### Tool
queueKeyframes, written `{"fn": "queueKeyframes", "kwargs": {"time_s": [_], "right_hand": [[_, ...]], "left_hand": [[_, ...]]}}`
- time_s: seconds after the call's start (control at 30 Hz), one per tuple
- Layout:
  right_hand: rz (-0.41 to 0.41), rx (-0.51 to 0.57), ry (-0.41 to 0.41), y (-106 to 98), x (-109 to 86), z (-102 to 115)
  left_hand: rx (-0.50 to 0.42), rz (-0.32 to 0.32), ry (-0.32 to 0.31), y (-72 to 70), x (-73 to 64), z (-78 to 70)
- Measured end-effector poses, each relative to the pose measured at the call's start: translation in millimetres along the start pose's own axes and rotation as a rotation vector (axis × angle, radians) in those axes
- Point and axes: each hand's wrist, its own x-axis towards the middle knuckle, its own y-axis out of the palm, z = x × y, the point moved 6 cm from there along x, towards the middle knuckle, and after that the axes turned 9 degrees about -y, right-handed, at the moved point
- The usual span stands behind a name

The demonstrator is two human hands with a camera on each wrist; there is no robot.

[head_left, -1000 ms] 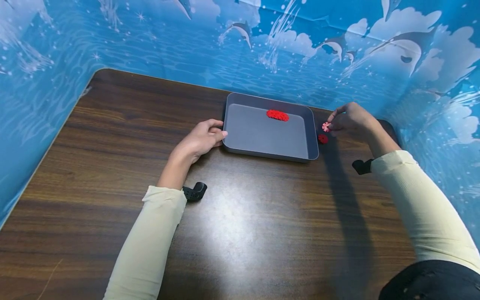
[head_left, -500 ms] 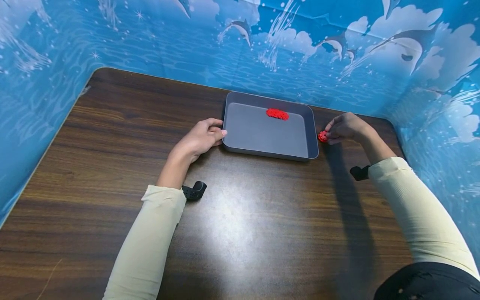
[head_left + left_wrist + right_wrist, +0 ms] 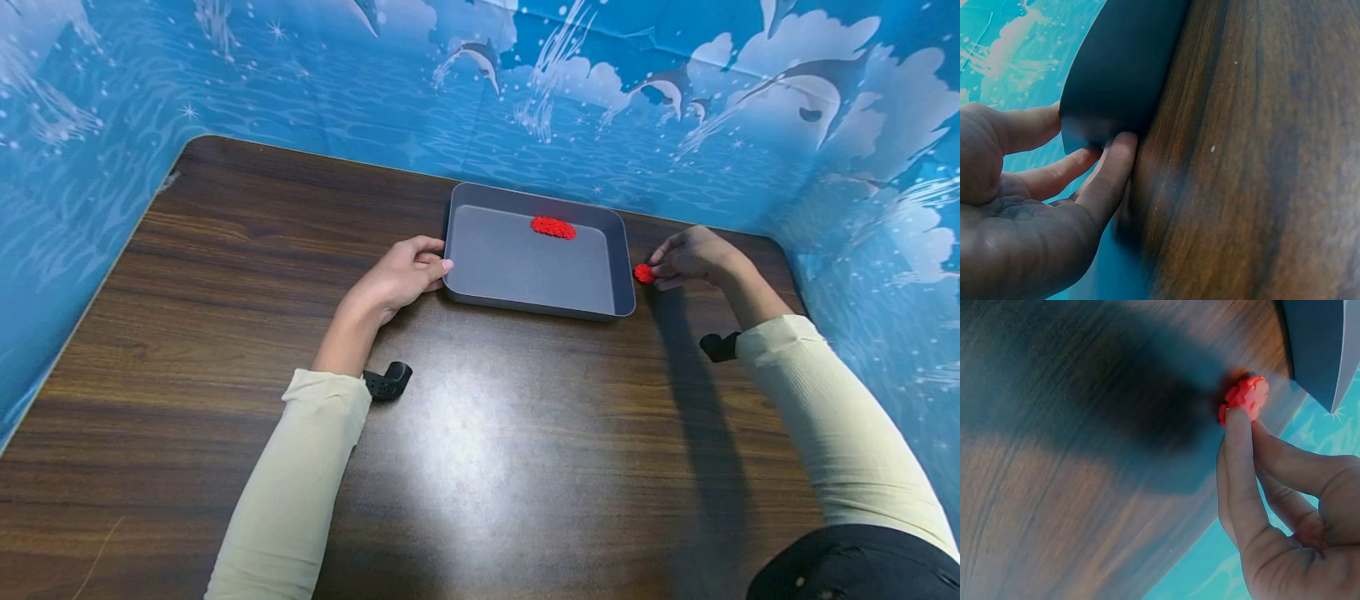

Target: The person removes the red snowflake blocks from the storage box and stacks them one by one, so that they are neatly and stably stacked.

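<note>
My left hand (image 3: 405,275) holds the left end of the grey rectangular pan (image 3: 525,287), thumb at the rim and fingers against the outer wall, as the left wrist view shows close up. Just outside the pan's right end, my right hand (image 3: 693,254) pinches small red notched plastic discs (image 3: 1247,397) between thumb and fingertips. In the right wrist view one disc overlaps another, close over the table; the fingertips hide part of them. Inside the pan, near its back wall, lies a compact row of similar red discs (image 3: 553,227).
The dark wood-grain table (image 3: 262,350) extends left and toward the person. A blue dolphin-print curtain (image 3: 375,100) lines its back and sides, close behind the pan. Each wrist wears a black band (image 3: 388,381). A black rounded object (image 3: 855,562) shows at the lower right.
My right hand has moved slightly toward the person, bringing the pinched disc over the loose red disc beside the pan. In the last half second it hardly moved. My left hand stays at the pan.
</note>
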Motion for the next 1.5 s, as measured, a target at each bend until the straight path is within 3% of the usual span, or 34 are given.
{"fn": "queueKeyframes", "kwargs": {"time_s": [0.2, 0.53, 0.67, 0.9, 1.23, 1.5], "right_hand": [[-0.015, -0.024, 0.016, -6, 0.7, 10], [-0.028, -0.015, -0.047, -7, 0.6, 41], [-0.038, -0.096, -0.078, -1, 0.3, 63], [0.018, -0.226, -0.166, 13, 6.8, 104], [0.081, -0.054, -0.163, 40, 16.8, 136], [0.089, -0.015, -0.170, 68, 27.6, 156]], "left_hand": [[0.014, 0.002, 0.001, -3.3, -2.3, -2.5], [0.038, -0.006, -0.018, -7.5, -4.0, 2.6], [0.034, -0.012, -0.016, -9.1, -3.7, 4.6], [0.012, -0.017, -0.013, -8.8, -3.9, 5.7], [0.019, -0.005, -0.007, -5.2, -4.0, 5.6], [0.050, -0.019, -0.002, -3.1, -2.1, 3.6]]}}
